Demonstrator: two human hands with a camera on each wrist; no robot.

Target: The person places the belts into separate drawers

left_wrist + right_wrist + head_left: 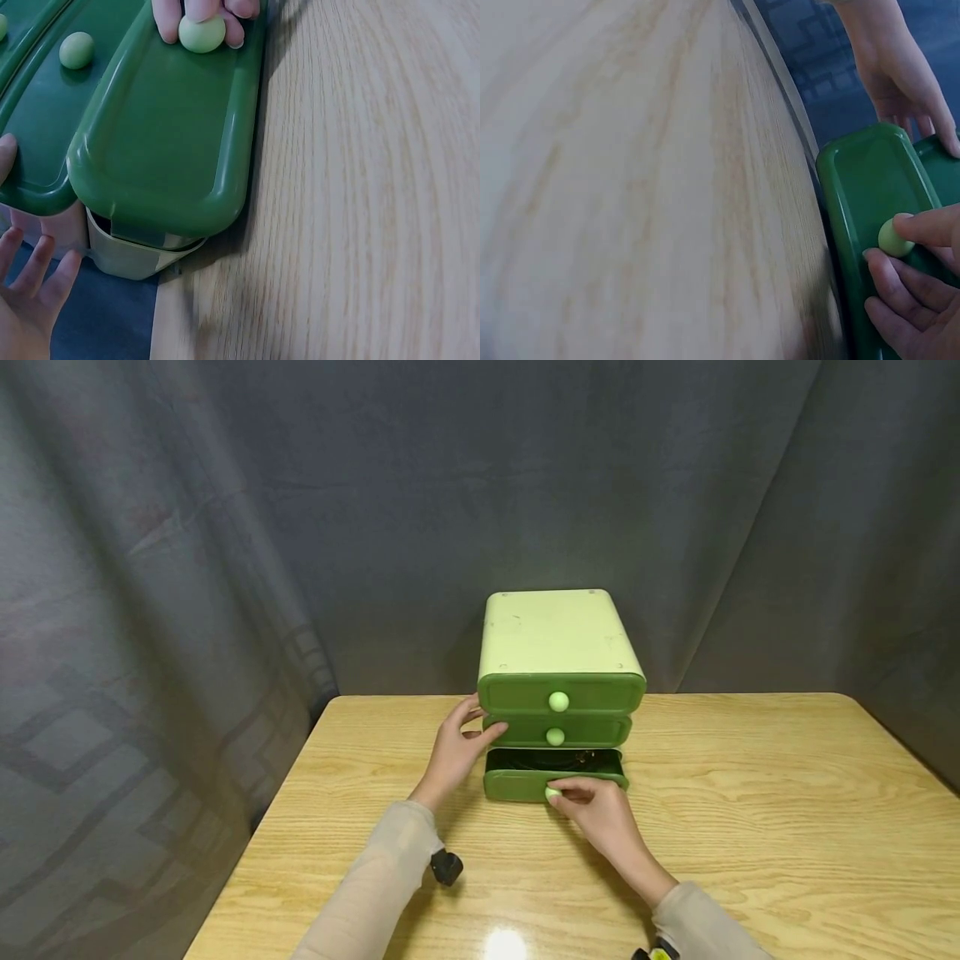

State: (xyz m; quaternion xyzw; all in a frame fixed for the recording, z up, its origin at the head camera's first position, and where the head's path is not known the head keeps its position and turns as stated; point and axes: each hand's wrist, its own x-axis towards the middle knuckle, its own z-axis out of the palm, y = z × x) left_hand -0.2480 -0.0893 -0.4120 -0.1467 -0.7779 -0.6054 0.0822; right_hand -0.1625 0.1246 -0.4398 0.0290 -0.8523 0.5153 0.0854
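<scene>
A small cabinet (555,631) with a pale yellow-green shell and three green drawers stands on the table. Its bottom drawer (517,785) is pulled partly out, with something dark inside that I cannot make out. My right hand (596,810) pinches that drawer's round light-green knob (895,238) between thumb and fingers. At the cabinet's left side is my left hand (455,747): the thumb touches the front of the middle drawer (525,732), while the fairly straight fingers (60,281) rest against the side wall. The top drawer (517,693) and middle drawer are closed.
The cabinet stands on a light wooden table (765,810), near its back edge. Grey curtains (420,527) hang behind and to the left. A dark wrist device (447,867) sits on the left sleeve.
</scene>
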